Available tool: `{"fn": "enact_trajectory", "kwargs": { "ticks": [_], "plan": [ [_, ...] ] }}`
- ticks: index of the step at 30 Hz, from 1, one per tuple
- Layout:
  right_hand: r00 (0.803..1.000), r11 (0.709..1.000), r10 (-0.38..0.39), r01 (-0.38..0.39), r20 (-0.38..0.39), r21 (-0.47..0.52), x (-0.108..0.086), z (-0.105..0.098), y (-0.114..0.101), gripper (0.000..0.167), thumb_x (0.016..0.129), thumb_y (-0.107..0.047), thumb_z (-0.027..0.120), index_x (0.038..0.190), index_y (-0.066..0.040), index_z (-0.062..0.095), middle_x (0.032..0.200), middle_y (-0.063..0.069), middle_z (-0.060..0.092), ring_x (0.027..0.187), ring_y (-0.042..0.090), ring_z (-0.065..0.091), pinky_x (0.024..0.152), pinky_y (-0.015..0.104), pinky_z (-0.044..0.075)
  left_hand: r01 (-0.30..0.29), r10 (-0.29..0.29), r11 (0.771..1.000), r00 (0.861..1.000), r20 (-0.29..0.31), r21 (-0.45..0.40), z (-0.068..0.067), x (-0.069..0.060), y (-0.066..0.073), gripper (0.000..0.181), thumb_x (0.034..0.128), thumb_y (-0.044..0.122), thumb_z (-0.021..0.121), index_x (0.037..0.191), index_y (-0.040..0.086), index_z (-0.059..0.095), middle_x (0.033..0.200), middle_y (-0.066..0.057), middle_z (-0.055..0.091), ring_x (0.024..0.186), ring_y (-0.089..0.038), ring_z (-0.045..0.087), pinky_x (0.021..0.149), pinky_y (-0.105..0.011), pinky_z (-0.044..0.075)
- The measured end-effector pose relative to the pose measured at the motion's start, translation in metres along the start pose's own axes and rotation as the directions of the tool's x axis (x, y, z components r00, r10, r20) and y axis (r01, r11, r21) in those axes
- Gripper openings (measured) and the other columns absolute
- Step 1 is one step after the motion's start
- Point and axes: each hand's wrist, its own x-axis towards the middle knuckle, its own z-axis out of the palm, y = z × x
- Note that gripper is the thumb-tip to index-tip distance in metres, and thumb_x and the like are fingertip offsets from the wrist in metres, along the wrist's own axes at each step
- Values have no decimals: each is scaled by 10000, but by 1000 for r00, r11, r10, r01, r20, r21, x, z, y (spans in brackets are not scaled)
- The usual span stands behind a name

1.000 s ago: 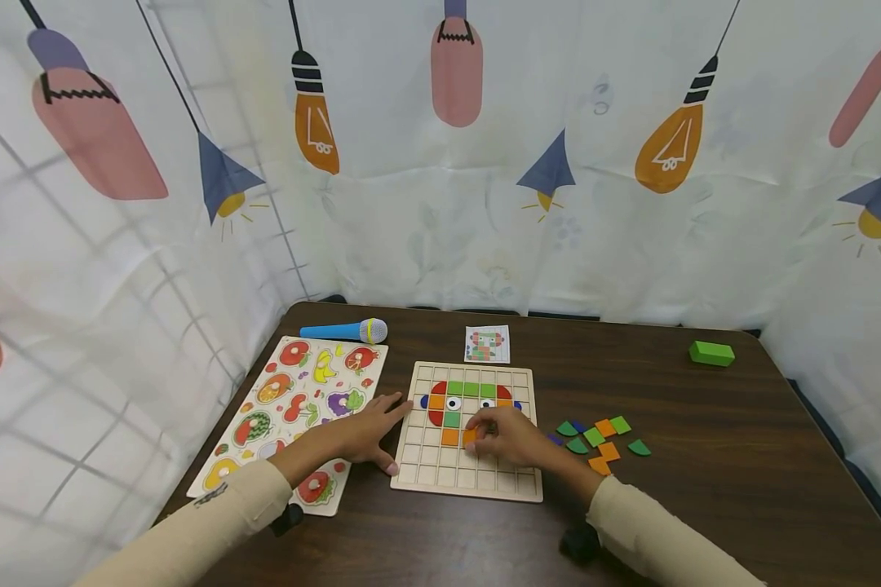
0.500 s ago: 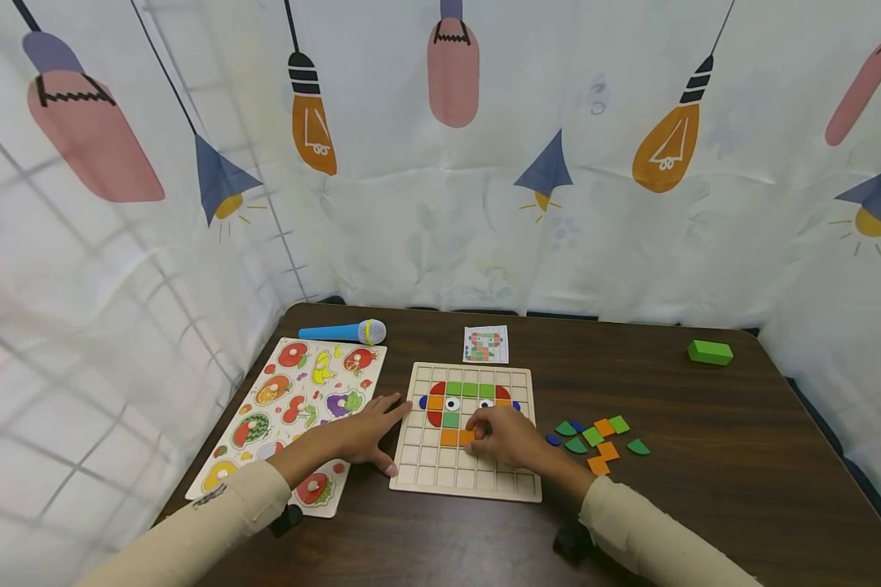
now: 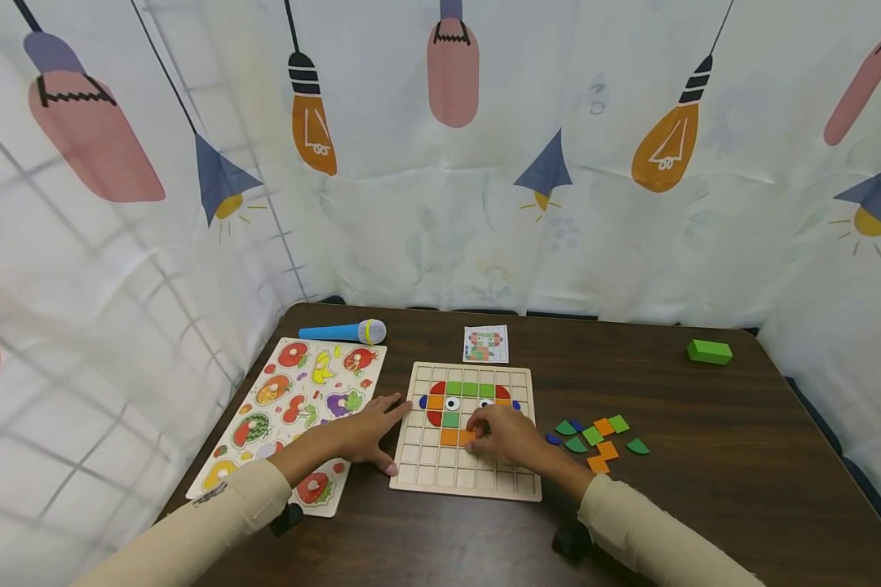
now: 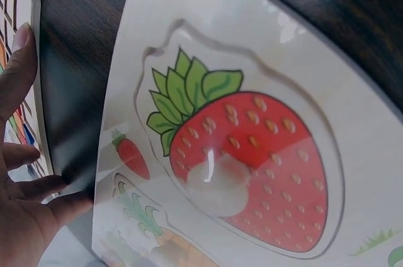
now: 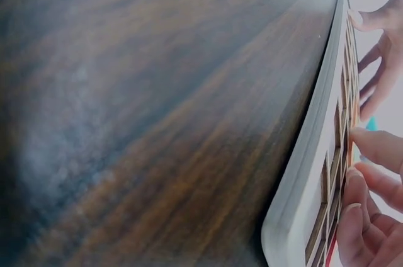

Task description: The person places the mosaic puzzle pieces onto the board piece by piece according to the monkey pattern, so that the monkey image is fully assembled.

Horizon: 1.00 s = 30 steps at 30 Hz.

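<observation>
Found a narrow strip of tabletop (image 3: 394,375) between fruit puzzle (image 3: 298,387) and wooden grid board (image 3: 426,469), wider room to the right past the loose tiles (image 3: 592,436); made out the strawberry (image 4: 277,160) puzzle piece's pale knob (image 4: 217,185) from the left wrist alone; pinched an orange square tile (image 3: 465,438) mid-board, directly between the narrow-set fingertips of the right hand (image 3: 510,434); rested the left hand (image 3: 367,430), fingers spread, on the board's left edge.

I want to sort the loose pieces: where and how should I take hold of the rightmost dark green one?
Probably pinch the dark green piece by opposite edges, coming from above and the right. It lies flat on the table and looks thin, so its rim is the likely hold; the other loose pieces sit to its left.
</observation>
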Motion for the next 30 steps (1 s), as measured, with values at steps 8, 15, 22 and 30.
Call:
{"fn": "enact_trajectory", "kwargs": {
  "ticks": [8,15,22,30],
  "plan": [
    [1000,1000,-28,29,-8,6,0,-5,3,182,869,-254,798,1004,-133,776,807,-104,654,722,43,541,652,221,455,2,-2,1000,1000,-1,-9,1,1,-1,1046,760,434,857,1595,194,274,1664,-164,186,1532,-424,161,1135,-639,336],
    [992,988,-125,122,26,93,-3,-15,13,229,904,-272,763,1066,-111,755,914,-63,705,728,72,545,650,223,462,6,-6,1000,1000,2,-5,1,0,0,1045,762,441,854,1596,201,270,1665,-154,185,1534,-414,164,1136,-632,341],
    [986,975,-145,129,80,179,-12,-38,34,312,945,-309,713,1175,-99,733,976,-33,684,654,70,508,555,198,430,0,0,1000,1000,-1,-1,2,1,0,1048,766,444,851,1598,195,264,1665,-158,179,1529,-419,173,1129,-628,354],
    [982,959,-172,148,83,242,-31,-71,68,272,966,-228,688,1175,-57,719,966,12,691,606,146,585,562,249,521,-4,4,1000,1000,-6,-1,2,1,-1,1048,772,451,847,1602,212,253,1670,-152,167,1529,-412,176,1136,-614,355]
  ]
}}
